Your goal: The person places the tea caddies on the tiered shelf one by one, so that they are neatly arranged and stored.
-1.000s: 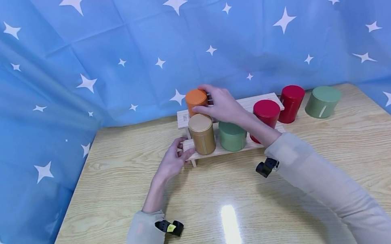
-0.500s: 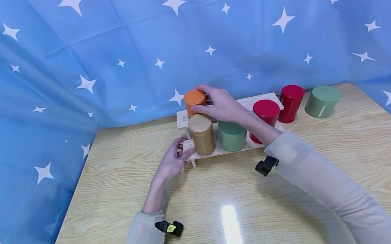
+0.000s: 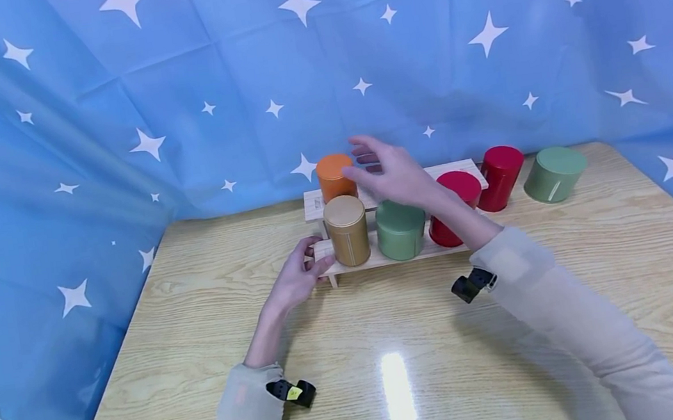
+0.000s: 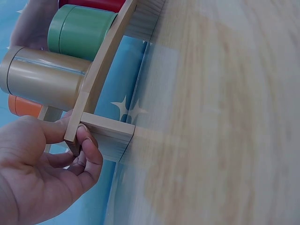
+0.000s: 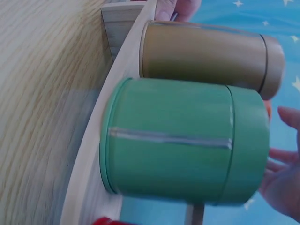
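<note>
A two-tier wooden rack (image 3: 454, 169) stands near the back of the table. My left hand (image 3: 296, 276) holds its lower shelf by the left end; in the left wrist view the thumb and fingers grip the board (image 4: 96, 79) from opposite sides. On the upper shelf, at the left, sits an orange tin (image 3: 335, 181). Just right of it is my right hand (image 3: 394, 173), fingers spread and nothing held. Along the lower shelf stand a gold tin (image 3: 348, 233), a green tin (image 3: 401, 233) and a red tin (image 3: 443, 230). The right wrist view shows the green tin (image 5: 173, 140) close up.
Right of the rack, a second red tin (image 3: 503, 179) and another green tin (image 3: 556, 176) stand on the wooden table (image 3: 201, 339). A blue star-patterned cloth (image 3: 229, 55) hangs directly behind. My right forearm passes over the front right of the rack.
My right hand has let go of the orange tin and drawn back a little to the right, its fingers opening. The tin stays on the upper shelf. My left hand has not moved.
</note>
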`<control>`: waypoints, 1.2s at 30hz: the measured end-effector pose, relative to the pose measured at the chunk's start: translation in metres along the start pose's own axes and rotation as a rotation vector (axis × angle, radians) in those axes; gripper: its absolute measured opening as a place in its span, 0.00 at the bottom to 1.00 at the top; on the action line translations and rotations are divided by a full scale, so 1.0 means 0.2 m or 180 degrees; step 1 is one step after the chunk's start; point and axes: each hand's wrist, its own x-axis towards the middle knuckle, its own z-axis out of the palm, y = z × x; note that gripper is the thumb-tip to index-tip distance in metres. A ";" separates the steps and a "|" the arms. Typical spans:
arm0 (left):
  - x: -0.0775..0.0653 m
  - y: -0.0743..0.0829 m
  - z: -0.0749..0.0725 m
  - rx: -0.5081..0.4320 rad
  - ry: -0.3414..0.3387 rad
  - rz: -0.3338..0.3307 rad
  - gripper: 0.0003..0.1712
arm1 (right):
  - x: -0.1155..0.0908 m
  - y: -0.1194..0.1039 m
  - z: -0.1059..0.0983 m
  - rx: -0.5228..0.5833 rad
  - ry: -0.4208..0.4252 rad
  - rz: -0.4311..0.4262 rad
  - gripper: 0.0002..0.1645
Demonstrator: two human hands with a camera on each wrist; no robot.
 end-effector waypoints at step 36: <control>-0.01 0.01 0.00 0.0037 -0.0011 -0.0013 0.30 | -0.28 0.12 -0.41 -0.0073 0.0873 0.0149 0.32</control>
